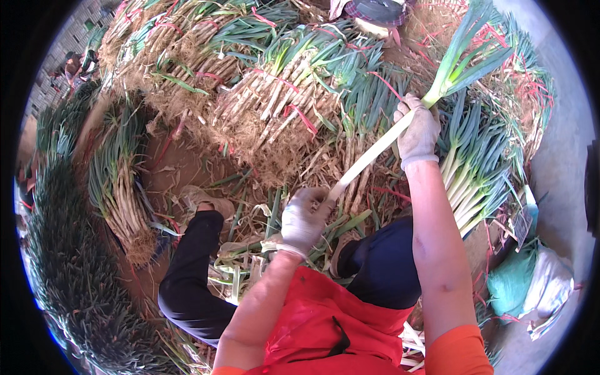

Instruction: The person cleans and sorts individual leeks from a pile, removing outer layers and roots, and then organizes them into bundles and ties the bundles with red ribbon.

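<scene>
A long green onion (373, 154) with a smooth white stalk and broad green leaves lies slantwise across my lap. My left hand (305, 219), in a pale work glove, is closed round its lower end, hiding any roots there. Higher up, my right hand (417, 130), gloved too, grips the stalk just under the leaves, which fan out to the upper right. Beside my right forearm rests a pile of clean white-stalked green onions (469, 169). Peeled leaves and husks (240, 265) litter the ground below my left hand.
Tied bundles of unpeeled green onions (281, 94) with dirty roots cover the far ground. One bundle (128, 200) leans at the left, near a dense bank of dark leaves (69, 262). Green and white sacks (531, 281) stand at right. Another person (74, 67) shows at far left.
</scene>
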A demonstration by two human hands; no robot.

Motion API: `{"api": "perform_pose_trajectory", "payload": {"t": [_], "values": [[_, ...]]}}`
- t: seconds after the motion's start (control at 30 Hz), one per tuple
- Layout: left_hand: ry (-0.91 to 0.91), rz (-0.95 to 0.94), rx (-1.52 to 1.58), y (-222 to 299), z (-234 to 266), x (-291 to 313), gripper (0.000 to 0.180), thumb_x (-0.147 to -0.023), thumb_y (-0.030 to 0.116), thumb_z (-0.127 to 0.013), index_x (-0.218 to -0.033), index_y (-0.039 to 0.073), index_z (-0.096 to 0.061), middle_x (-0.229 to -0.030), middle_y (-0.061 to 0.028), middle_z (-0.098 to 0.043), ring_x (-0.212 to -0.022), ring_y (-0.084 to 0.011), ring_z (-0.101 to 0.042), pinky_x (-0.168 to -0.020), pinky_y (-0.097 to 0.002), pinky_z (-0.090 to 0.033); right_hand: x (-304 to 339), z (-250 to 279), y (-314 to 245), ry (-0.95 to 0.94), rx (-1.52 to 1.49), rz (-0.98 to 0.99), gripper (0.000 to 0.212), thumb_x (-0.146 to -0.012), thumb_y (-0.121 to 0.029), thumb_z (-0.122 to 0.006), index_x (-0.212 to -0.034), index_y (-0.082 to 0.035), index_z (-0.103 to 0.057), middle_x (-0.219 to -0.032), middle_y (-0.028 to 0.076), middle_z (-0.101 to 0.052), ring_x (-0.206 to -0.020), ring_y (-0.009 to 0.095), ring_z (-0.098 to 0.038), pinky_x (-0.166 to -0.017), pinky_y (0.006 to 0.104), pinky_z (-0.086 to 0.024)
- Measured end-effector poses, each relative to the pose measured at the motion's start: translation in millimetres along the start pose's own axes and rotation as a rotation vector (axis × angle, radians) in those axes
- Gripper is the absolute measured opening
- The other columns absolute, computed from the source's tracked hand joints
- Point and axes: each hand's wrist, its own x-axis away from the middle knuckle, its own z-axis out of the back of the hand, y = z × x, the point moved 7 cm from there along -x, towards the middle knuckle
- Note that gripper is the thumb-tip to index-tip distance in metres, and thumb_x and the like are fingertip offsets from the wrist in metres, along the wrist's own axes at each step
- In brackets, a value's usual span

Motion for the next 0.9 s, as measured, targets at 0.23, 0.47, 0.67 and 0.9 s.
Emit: {"api": "perform_pose_trajectory", "payload": {"t": [0.23, 0.47, 0.67, 0.9], "values": [[-0.04, 0.303, 0.718, -40, 9, 8, 0.013, -0.086, 0.01, -0.053, -0.09, 0.002, -0.063, -0.094, -0.0088, -0.067, -0.092, -0.0244, -0.065, -0.084, -0.0402, -0.05, 9, -10, -3, -0.023, 0.045, 0.016, 0.012, -0.086, 0.002, -0.059, -0.092, -0.006, -0.052, -0.076, 0.003, -0.055, -0.059, 0.013, -0.052, -0.049, 0.0245, -0.041], [0.013, 0.41, 0.936, -35, 21, 13, 0.022, -0.089, 0.018, -0.063, -0.104, 0.002, -0.06, -0.095, -0.0098, -0.066, -0.09, -0.021, -0.063, -0.087, -0.035, -0.05, -5, 9, 3, 0.038, 0.054, -0.031, 0.009, -0.087, -0.001, -0.06, -0.09, -0.006, -0.054, -0.076, 0.003, -0.056, -0.059, 0.013, -0.052, -0.05, 0.0248, -0.041], [0.09, -0.239, -0.495, 29, 6, 10, 0.014, -0.082, 0.016, -0.068, -0.092, 0.006, -0.067, -0.085, -0.0113, -0.066, -0.076, -0.0283, -0.063, -0.071, -0.0412, -0.049, 4, 0, 10, 0.05, 0.022, -0.077, 0.007, -0.087, -0.001, -0.059, -0.09, -0.005, -0.054, -0.072, 0.002, -0.052, -0.058, 0.013, -0.05, -0.049, 0.025, -0.041], [0.041, -0.134, -0.256, 16, 10, 4, 0.008, -0.087, 0.015, -0.063, -0.088, 0.007, -0.066, -0.08, -0.0081, -0.065, -0.072, -0.0231, -0.062, -0.07, -0.0358, -0.048, 2, 2, 6, 0.067, 0.041, -0.067, 0.007, -0.088, -0.001, -0.059, -0.088, -0.006, -0.054, -0.072, 0.002, -0.052, -0.056, 0.013, -0.049, -0.047, 0.0248, -0.039]]}}
